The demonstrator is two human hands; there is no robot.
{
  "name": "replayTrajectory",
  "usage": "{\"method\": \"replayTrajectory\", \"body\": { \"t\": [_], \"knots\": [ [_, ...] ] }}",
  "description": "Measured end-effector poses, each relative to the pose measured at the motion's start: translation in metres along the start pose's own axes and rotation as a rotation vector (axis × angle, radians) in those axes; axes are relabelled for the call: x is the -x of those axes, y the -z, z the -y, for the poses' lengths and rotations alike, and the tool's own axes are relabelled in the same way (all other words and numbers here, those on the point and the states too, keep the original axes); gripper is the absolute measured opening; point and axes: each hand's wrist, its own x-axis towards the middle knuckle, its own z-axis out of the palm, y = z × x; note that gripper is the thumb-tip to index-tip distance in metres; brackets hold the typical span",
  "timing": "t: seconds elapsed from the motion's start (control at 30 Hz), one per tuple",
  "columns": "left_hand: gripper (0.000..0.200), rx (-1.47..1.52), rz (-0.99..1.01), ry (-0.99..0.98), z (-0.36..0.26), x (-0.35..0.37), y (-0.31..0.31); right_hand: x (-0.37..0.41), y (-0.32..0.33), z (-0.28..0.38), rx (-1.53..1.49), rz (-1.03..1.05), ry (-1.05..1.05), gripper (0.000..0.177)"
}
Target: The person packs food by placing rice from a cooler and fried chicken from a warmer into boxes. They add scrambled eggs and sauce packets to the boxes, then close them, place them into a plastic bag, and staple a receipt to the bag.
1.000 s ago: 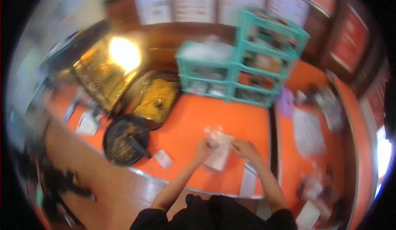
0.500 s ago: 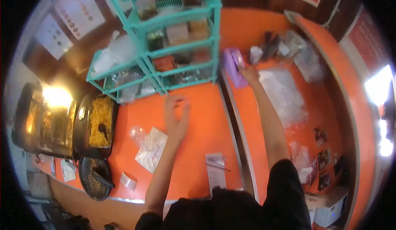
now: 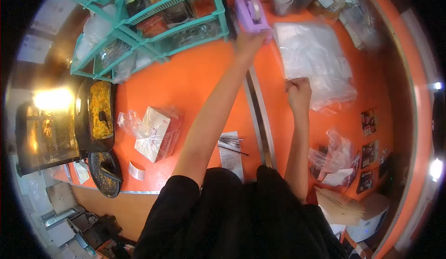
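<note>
At the upper middle stands a purple tape dispenser [image 3: 251, 14] with a roll of tape in it. My left hand [image 3: 251, 45] is at its near end, fingers bent over the front edge. Lower right of it, my right hand [image 3: 298, 89] is closed in a pinch beside a stack of clear plastic bags [image 3: 309, 50]. Whatever the right fingers may hold is too small to see. Left of my left forearm sits a white and red box in a clear plastic bag [image 3: 153, 131], the bag's gathered end pointing left.
Turquoise stacked baskets [image 3: 179, 22] hold packets at the back left. A tray of yellow food [image 3: 101, 110] and a lit glass case [image 3: 49, 133] stand left. Near my body lies a paper slip [image 3: 231, 159] with thin dark sticks. A metal-edged gap [image 3: 260, 119] divides the counter.
My right hand has left the tape dispenser and drawn back toward me. The left hand has moved from above the counter to the dispenser. The view has tilted lower.
</note>
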Motion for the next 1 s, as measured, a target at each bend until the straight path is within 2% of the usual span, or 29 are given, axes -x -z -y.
{"method": "replayTrajectory", "body": {
  "t": [0.1,0.2,0.3,0.37,0.43,0.47,0.53,0.6,0.63,0.67,0.83,0.87,0.93,1.0],
  "knots": [
    [0.031,-0.371,-0.09,-0.071,0.022,-0.014,0.009,0.002,-0.006,0.008,0.095,-0.067,0.085,0.017],
    [0.027,-0.854,-0.19,-0.361,0.005,-0.004,-0.002,0.003,-0.007,0.024,0.12,-0.114,0.091,0.018],
    [0.029,-0.926,-0.226,-0.136,0.018,0.002,0.006,0.006,0.008,0.037,0.122,-0.13,0.122,0.02],
    [0.025,-0.759,-0.256,-0.295,-0.013,0.044,0.016,0.015,0.014,0.039,0.009,-0.091,0.154,0.023],
    [0.016,-0.419,-0.37,-0.303,-0.017,0.099,0.05,0.032,0.019,0.043,-0.026,-0.027,0.174,0.026],
    [0.01,-0.376,-0.391,-0.38,-0.019,0.138,0.076,0.045,0.018,0.045,-0.007,0.018,0.177,0.027],
    [0.016,-0.571,-0.537,-0.289,-0.042,0.23,0.113,0.078,0.01,0.049,0.049,0.125,0.23,0.027],
    [0.015,-0.725,-0.576,-0.265,-0.016,0.31,0.155,0.117,-0.008,0.043,0.203,0.298,0.305,0.023],
    [0.014,-0.677,-0.578,-0.186,-0.011,0.345,0.161,0.139,-0.017,0.036,0.315,0.407,0.32,0.021],
    [0.013,-0.629,-0.576,-0.108,-0.007,0.369,0.166,0.161,-0.022,0.026,0.366,0.396,0.368,0.019],
    [0.011,-0.953,-0.281,-0.319,0.041,0.421,0.2,0.241,-0.034,-0.024,0.515,0.291,0.597,0.017],
    [0.011,-1.009,-0.216,-0.354,0.049,0.423,0.206,0.251,-0.04,-0.039,0.529,0.301,0.557,0.017],
    [0.009,-0.929,-0.264,-0.319,0.044,0.421,0.208,0.268,-0.051,-0.062,0.554,0.326,0.477,0.018],
    [0.01,-0.805,-0.356,-0.246,0.032,0.427,0.212,0.27,-0.038,-0.022,0.414,0.498,0.262,0.021]
  ]
}}
